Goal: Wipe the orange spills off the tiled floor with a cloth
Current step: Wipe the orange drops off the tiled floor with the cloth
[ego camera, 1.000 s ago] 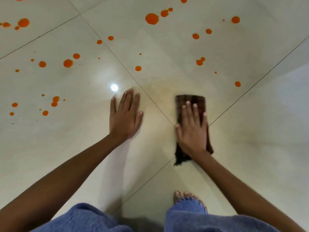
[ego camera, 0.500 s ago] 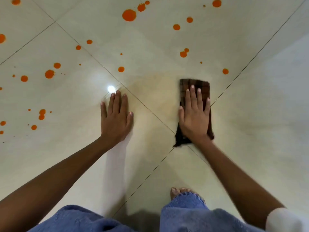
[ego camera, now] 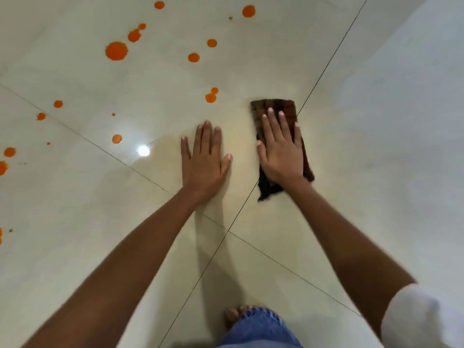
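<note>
Currently right hand [ego camera: 281, 151] flat on dark cloth [ego camera: 288, 109], fingers straight, pressing it onto tiled floor [ego camera: 376, 146], left hand [ego camera: 204, 162] just left of cloth, fingers straight too, orange spills [ego camera: 210, 97] beyond cloth's far-left.

Lit bright and even from overhead; left one small round glare spot [ego camera: 143, 150] on the glossy floor [ego camera: 75, 209]. Cast soft shadow beside left forearm [ego camera: 120, 259]. Smeared by motion blur along right forearm [ego camera: 339, 222] and white sleeve [ego camera: 421, 320]. Tinted cooler, bluish, at right.

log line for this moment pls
right hand: flat on cloth | left hand: flat on floor | nearest spill: unwiped, apart from cloth
</note>
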